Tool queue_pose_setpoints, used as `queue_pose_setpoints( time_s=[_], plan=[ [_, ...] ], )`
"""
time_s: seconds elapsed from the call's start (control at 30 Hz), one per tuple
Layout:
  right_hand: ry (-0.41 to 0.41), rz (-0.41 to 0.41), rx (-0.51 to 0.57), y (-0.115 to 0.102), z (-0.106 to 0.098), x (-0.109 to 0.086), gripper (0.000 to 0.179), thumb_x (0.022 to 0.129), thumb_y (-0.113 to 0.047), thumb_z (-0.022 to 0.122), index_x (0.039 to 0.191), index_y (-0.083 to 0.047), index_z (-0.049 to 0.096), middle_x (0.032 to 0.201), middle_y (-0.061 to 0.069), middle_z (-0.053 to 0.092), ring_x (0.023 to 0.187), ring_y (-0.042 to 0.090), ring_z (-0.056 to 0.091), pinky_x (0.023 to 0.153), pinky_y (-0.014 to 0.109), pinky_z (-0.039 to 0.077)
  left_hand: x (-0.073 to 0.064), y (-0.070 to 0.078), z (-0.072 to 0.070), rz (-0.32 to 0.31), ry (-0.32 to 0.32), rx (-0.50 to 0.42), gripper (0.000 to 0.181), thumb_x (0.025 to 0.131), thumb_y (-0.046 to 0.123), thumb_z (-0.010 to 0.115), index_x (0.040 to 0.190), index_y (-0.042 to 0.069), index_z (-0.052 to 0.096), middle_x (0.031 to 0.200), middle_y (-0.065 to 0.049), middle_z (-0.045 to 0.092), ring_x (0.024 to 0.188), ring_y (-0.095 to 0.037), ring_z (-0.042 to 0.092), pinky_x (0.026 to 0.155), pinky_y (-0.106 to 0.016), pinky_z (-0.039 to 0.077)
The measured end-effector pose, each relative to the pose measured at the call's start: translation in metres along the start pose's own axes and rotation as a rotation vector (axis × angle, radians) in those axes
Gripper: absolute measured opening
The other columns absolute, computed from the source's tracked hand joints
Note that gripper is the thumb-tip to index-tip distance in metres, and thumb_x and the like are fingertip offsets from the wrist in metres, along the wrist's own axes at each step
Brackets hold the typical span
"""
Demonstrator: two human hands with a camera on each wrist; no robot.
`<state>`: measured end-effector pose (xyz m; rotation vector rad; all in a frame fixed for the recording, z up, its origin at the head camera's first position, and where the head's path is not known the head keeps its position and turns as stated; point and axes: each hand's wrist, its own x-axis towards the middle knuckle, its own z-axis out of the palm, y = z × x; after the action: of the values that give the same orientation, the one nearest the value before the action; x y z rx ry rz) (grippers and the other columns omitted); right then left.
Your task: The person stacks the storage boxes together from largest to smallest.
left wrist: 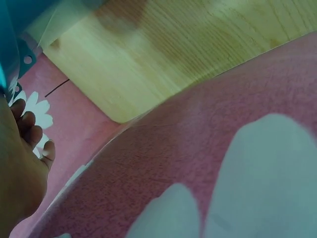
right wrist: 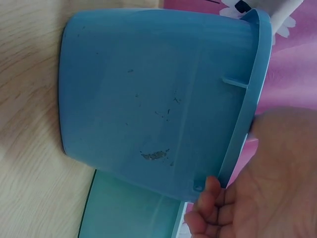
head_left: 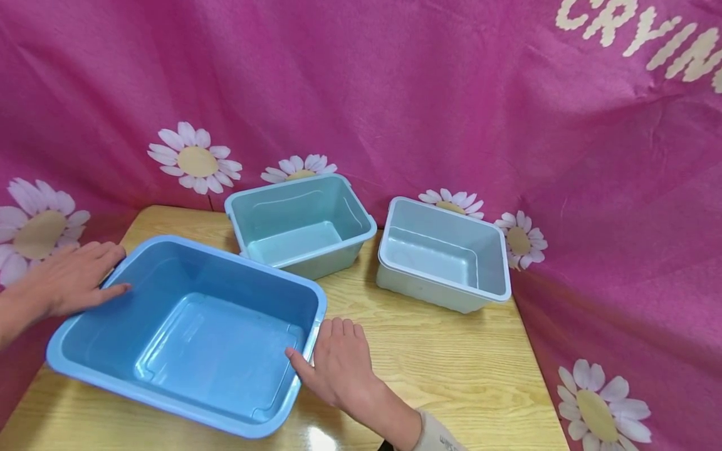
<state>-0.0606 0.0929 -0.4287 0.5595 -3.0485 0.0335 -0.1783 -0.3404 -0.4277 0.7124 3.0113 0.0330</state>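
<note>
Pink cloth (head_left: 395, 94) backs a table (head_left: 451, 357) — green bin (head_left: 333, 262), grey bin (head_left: 429, 290) atop.

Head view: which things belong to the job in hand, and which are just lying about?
Seemingly in the job:
blue bin
left hand and right hand, holding its rim

Apparently just around:
green bin
grey bin
wooden table
flowered pink cloth

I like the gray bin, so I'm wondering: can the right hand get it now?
Probably not just yet: the right hand is holding the blue bin. If it let go, the way looks free, with nothing standing between it and the gray bin.
</note>
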Motion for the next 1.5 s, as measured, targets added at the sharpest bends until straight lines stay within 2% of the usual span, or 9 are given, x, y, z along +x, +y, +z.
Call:
queue_pose_setpoints(
  time_s=[0.2, 0.4, 0.63, 0.83, 1.1, 1.33, 1.5],
  plan=[
    [0.103, -0.006, -0.061, -0.001, 0.003, 0.001, 0.045, 0.09, -0.049, 0.052, 0.075, -0.007, 0.047, 0.068, 0.004, 0.035, 0.065, 0.02, 0.036, 0.065, 0.031, 0.032, 0.0, 0.0, 0.002, 0.03, 0.026, 0.009, 0.046, 0.082, 0.042, 0.073, 0.102, 0.006, 0.052, 0.083, 0.001, 0.049, 0.076, -0.017, 0.049, 0.064, -0.038, 0.041],
    [0.113, 0.008, -0.067, 0.002, 0.003, 0.002, 0.043, 0.091, -0.048, 0.049, 0.075, -0.008, 0.044, 0.069, 0.004, 0.034, 0.067, 0.021, 0.036, 0.068, 0.032, 0.033, -0.002, 0.001, 0.001, 0.048, 0.048, 0.03, 0.046, 0.082, 0.044, 0.072, 0.102, 0.006, 0.054, 0.083, 0.001, 0.051, 0.077, -0.018, 0.05, 0.067, -0.041, 0.04],
    [0.157, -0.005, -0.081, 0.009, 0.005, 0.002, 0.041, 0.089, -0.046, 0.051, 0.077, -0.008, 0.045, 0.071, 0.004, 0.033, 0.069, 0.021, 0.037, 0.068, 0.032, 0.033, -0.005, 0.005, -0.001, 0.046, 0.05, 0.025, 0.047, 0.083, 0.043, 0.071, 0.104, 0.004, 0.054, 0.081, 0.002, 0.049, 0.075, -0.017, 0.047, 0.064, -0.036, 0.036],
    [0.133, -0.016, -0.041, 0.018, 0.004, 0.002, 0.038, 0.089, -0.044, 0.053, 0.08, -0.007, 0.048, 0.073, 0.005, 0.038, 0.073, 0.021, 0.041, 0.072, 0.034, 0.036, -0.005, 0.01, -0.001, 0.063, 0.057, 0.009, 0.041, 0.082, 0.039, 0.073, 0.1, 0.008, 0.053, 0.079, 0.004, 0.045, 0.073, -0.015, 0.044, 0.063, -0.034, 0.034],
    [0.099, -0.035, 0.018, 0.034, -0.002, 0.003, 0.04, 0.09, -0.044, 0.054, 0.089, -0.004, 0.052, 0.08, 0.006, 0.044, 0.08, 0.022, 0.043, 0.077, 0.037, 0.038, -0.006, 0.02, 0.001, 0.076, 0.109, -0.03, 0.037, 0.08, 0.034, 0.076, 0.095, 0.01, 0.052, 0.077, 0.005, 0.041, 0.072, -0.013, 0.041, 0.061, -0.033, 0.033],
    [0.093, -0.05, 0.03, 0.044, -0.004, 0.001, 0.041, 0.09, -0.044, 0.051, 0.094, -0.003, 0.052, 0.084, 0.007, 0.046, 0.081, 0.023, 0.044, 0.079, 0.038, 0.039, -0.006, 0.03, -0.002, 0.048, 0.082, -0.015, 0.041, 0.08, 0.036, 0.075, 0.096, 0.007, 0.052, 0.076, 0.003, 0.041, 0.072, -0.016, 0.042, 0.061, -0.034, 0.033],
    [0.078, -0.05, 0.044, 0.051, -0.006, -0.001, 0.04, 0.09, -0.043, 0.051, 0.094, -0.003, 0.053, 0.085, 0.007, 0.046, 0.082, 0.023, 0.044, 0.08, 0.038, 0.039, -0.007, 0.037, -0.005, 0.047, 0.076, -0.038, 0.039, 0.079, 0.035, 0.076, 0.095, 0.008, 0.052, 0.076, 0.004, 0.042, 0.074, -0.016, 0.045, 0.061, -0.034, 0.033]
  ],
)
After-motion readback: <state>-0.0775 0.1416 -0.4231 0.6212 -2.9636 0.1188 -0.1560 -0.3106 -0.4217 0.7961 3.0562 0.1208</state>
